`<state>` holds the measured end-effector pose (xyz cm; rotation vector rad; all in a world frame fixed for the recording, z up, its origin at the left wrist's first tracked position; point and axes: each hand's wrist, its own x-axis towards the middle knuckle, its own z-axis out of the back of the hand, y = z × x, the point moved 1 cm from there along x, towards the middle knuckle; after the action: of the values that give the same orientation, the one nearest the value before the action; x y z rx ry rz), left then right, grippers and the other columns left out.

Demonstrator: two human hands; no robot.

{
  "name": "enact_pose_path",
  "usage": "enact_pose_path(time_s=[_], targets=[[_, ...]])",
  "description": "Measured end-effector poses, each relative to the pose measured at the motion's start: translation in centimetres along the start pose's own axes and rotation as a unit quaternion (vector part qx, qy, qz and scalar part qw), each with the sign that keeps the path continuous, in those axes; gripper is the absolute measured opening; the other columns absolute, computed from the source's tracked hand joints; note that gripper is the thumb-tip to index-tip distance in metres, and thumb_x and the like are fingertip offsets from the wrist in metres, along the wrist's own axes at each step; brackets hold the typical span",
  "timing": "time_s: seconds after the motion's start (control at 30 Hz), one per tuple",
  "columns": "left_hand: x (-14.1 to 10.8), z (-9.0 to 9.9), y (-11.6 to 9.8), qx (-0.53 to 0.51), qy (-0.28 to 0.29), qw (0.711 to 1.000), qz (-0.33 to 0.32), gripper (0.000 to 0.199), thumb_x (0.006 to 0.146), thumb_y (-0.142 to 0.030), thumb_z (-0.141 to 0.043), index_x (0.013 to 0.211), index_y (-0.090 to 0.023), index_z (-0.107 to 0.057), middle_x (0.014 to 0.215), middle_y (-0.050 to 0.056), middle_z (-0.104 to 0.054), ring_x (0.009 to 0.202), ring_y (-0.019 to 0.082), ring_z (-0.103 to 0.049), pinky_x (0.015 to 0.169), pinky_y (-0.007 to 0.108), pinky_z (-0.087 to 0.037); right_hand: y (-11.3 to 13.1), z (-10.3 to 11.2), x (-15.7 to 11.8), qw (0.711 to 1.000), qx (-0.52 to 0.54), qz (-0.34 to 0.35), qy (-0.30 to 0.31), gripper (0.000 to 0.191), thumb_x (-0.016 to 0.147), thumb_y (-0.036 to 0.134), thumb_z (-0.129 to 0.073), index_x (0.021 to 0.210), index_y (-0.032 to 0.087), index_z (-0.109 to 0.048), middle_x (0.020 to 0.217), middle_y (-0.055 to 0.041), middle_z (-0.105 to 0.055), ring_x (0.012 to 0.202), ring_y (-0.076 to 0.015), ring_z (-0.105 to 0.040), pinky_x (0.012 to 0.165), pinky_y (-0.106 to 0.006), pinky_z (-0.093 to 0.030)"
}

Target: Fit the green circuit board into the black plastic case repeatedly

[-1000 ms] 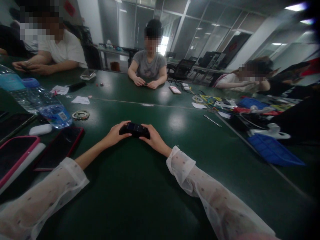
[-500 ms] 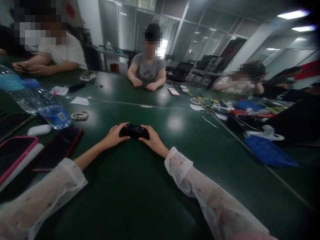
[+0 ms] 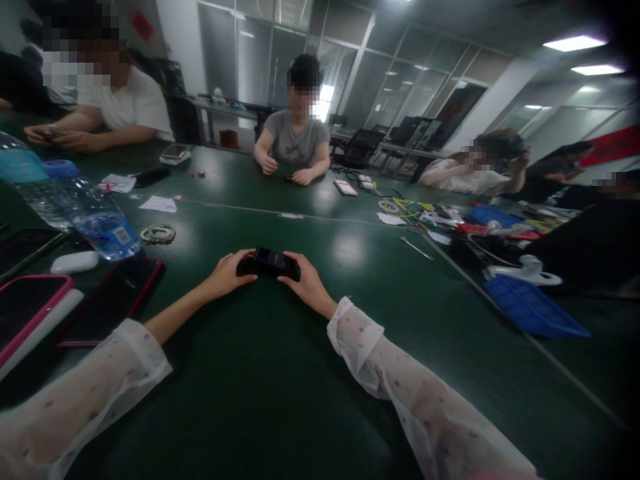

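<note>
Between my hands, just above or on the green table (image 3: pixel 280 373), is a black smart band (image 3: pixel 271 262). A small rectangular screen in its middle faces up, with faint pale marks too small to read. My left hand (image 3: pixel 228 274) pinches the left end, thumb at the near side and fingers behind. On the opposite end, my right hand (image 3: pixel 306 277) grips it the same way. The fingertips behind the band are partly hidden.
To my left lie a red-edged phone (image 3: pixel 115 297), a pink-cased phone (image 3: pixel 30 307), a white case (image 3: pixel 75 262) and water bottles (image 3: pixel 107 220). A beaded bracelet (image 3: pixel 158 233) is farther in. Rightward are a wrench (image 3: pixel 417 248) and blue tray (image 3: pixel 533 307). Several people sit around.
The band's near side has tipped slightly, showing more of its front edge. Both hands keep their hold. The whole view has shifted a little.
</note>
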<state>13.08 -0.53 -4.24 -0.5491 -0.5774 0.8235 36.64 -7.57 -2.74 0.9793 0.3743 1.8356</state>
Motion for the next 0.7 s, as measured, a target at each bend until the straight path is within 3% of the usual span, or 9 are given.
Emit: enact_pose_path(time_s=[0.2,0.37,0.5,0.7], targets=[[0.0,-0.1,0.4,-0.012,-0.001,1.0,-0.001,0.062,0.076,-0.041,-0.065,0.131,-0.02,-0.043,0.126,0.012,-0.058,0.118,0.028,-0.054,0.103,0.05,-0.034,0.2,0.0,-0.1,0.998,0.01,0.009,-0.058,0.054,0.081,0.03,-0.066,0.129,0.024,-0.043,0.123,-0.0087,-0.055,0.114,-0.0229,-0.055,0.098,-0.042,-0.045],[0.0,-0.1,0.3,-0.021,0.007,1.0,-0.007,0.06,0.078,-0.04,-0.063,0.132,-0.024,-0.043,0.127,0.01,-0.058,0.119,0.027,-0.054,0.104,0.051,-0.032,0.3,0.9,0.0,0.985,-0.016,-0.001,-0.169,0.053,0.086,0.034,-0.059,0.133,0.023,-0.038,0.126,-0.0107,-0.052,0.118,-0.0229,-0.051,0.102,-0.043,-0.043],[-0.1,0.1,0.1,-0.026,0.015,1.0,0.004,0.06,0.079,-0.043,-0.062,0.133,-0.025,-0.043,0.129,0.009,-0.057,0.119,0.028,-0.053,0.103,0.052,-0.033,-2.0,2.1,0.6,0.969,-0.072,-0.017,-0.237,0.053,0.086,0.033,-0.057,0.134,0.021,-0.037,0.127,-0.012,-0.05,0.119,-0.0247,-0.049,0.102,-0.047,-0.041],[-0.3,0.3,-0.1,-0.026,0.021,0.999,0.011,0.058,0.081,-0.045,-0.06,0.133,-0.025,-0.043,0.13,0.009,-0.055,0.121,0.028,-0.051,0.104,0.053,-0.033,-5.9,3.0,0.9,0.965,-0.128,-0.078,-0.215,0.054,0.084,0.027,-0.058,0.133,0.015,-0.039,0.125,-0.0164,-0.049,0.119,-0.0279,-0.047,0.102,-0.05,-0.039]])
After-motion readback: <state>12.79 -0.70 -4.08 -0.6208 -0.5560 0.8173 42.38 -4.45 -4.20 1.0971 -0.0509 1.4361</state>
